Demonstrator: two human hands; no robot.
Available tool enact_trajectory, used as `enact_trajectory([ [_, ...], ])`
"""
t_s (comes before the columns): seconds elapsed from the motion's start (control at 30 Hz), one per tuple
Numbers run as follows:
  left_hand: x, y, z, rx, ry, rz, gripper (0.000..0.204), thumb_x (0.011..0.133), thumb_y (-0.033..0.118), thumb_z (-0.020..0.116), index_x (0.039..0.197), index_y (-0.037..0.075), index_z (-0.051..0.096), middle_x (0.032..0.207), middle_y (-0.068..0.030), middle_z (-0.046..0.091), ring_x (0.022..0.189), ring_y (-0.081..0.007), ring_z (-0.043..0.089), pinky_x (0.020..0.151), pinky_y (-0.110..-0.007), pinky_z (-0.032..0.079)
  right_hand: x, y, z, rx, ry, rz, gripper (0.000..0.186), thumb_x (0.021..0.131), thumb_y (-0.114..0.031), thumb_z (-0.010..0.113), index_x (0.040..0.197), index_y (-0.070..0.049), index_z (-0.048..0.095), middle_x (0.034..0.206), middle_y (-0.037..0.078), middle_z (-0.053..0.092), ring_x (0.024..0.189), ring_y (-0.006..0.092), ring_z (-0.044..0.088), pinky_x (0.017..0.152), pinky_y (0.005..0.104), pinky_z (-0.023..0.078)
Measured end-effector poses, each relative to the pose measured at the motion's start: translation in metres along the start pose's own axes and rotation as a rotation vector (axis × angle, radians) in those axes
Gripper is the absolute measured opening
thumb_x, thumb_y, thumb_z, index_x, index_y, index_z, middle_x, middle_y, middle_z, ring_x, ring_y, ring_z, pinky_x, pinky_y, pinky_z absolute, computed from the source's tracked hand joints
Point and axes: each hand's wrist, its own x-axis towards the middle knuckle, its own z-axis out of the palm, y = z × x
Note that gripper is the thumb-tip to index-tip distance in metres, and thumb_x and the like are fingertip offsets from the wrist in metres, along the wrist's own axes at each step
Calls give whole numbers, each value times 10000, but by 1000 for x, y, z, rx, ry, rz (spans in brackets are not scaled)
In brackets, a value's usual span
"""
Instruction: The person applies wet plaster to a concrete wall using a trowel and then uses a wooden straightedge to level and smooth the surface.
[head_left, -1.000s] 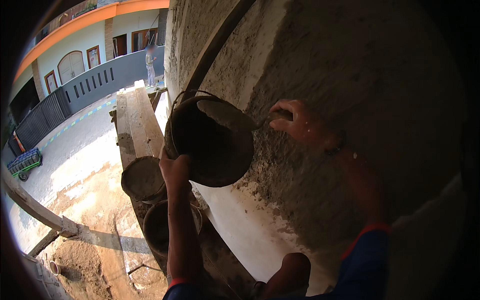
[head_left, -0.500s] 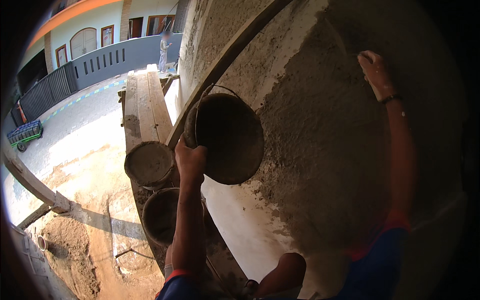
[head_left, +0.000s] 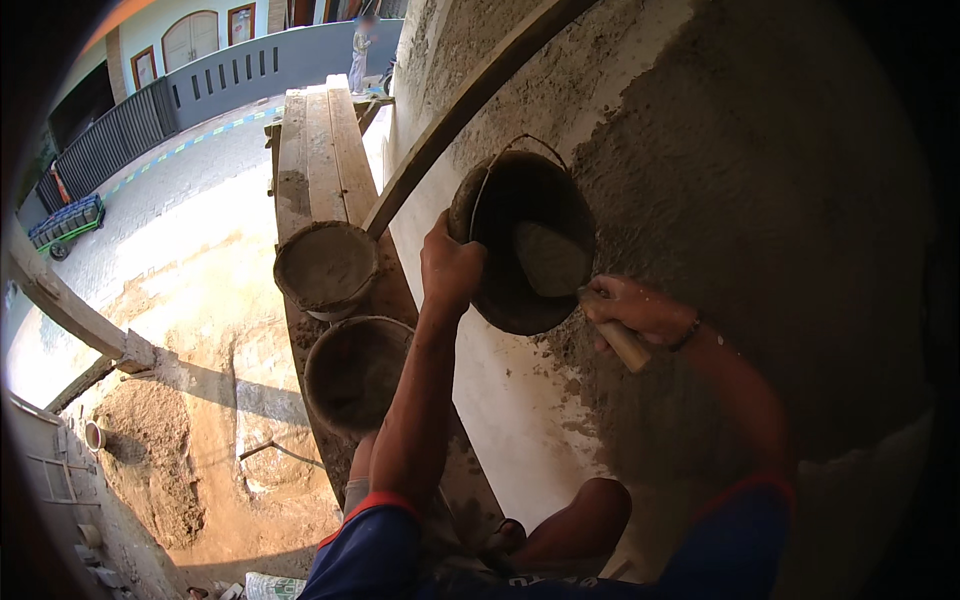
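My left hand (head_left: 452, 266) grips the side of a dark bucket (head_left: 463, 208), tilted with its mouth toward the wall and its wire handle standing above the rim. In my right hand (head_left: 642, 310) is a trowel (head_left: 628, 348) by its wooden handle. Its grey blade lies inside the bucket's mouth. Whatever mortar the bucket holds is too dark to make out. Beside it rises a wall coated with rough, dark wet plaster (head_left: 690, 170); a paler bare strip (head_left: 505, 400) shows lower down.
On the plank scaffold (head_left: 325, 170) stand a bucket full of grey mortar (head_left: 325, 262) and a mostly emptied bucket (head_left: 350, 385). A wooden beam (head_left: 470, 100) slants along the wall. Well below lie a sand heap (head_left: 150, 450) and a green cart (head_left: 65, 228); a person (head_left: 360, 58) stands far off.
My right hand has come down from high on the wall to the bucket, bringing the trowel blade into its mouth. The bucket has shifted right in view, still in my left hand.
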Motion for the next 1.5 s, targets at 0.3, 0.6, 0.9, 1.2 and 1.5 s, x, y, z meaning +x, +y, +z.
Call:
enact_trajectory([
  [0.3,-7,3,13,-80,-10,60,514,674,-18,539,1186,-45,574,974,-194,687,878,-268,676,812,-355,521,76,-2,27,-68,220,-202,281,900,-169,592,1040,60,508,748,125,606,554,209,635,451,344,522],
  [0.6,0,-13,7,-108,-14,12,516,680,-10,545,1195,-42,578,980,-195,688,894,-262,674,817,-351,519,60,19,51,-1160,151,-689,296,805,-96,577,1067,39,542,832,245,639,755,427,648,680,496,533],
  [0.9,-12,2,15,86,-67,63,532,683,23,546,1212,-21,580,1014,-222,685,962,-329,675,857,-389,507,1,7,-16,-1613,689,-669,247,841,-109,559,1080,-54,582,862,135,650,910,304,638,773,419,511],
  [1.2,-23,19,19,263,-87,117,597,683,49,555,1280,32,556,1041,-208,687,980,-324,674,872,-401,509,53,14,-8,-1435,623,-595,76,795,-125,613,762,-73,658,774,149,667,783,288,682,690,429,546],
  [1.5,-33,10,35,443,-110,186,562,700,62,545,1260,104,580,1095,-181,669,1058,-364,621,896,-440,480,74,97,-2,-706,185,-785,230,828,-198,613,973,-22,644,906,178,664,873,381,651,759,432,532],
])
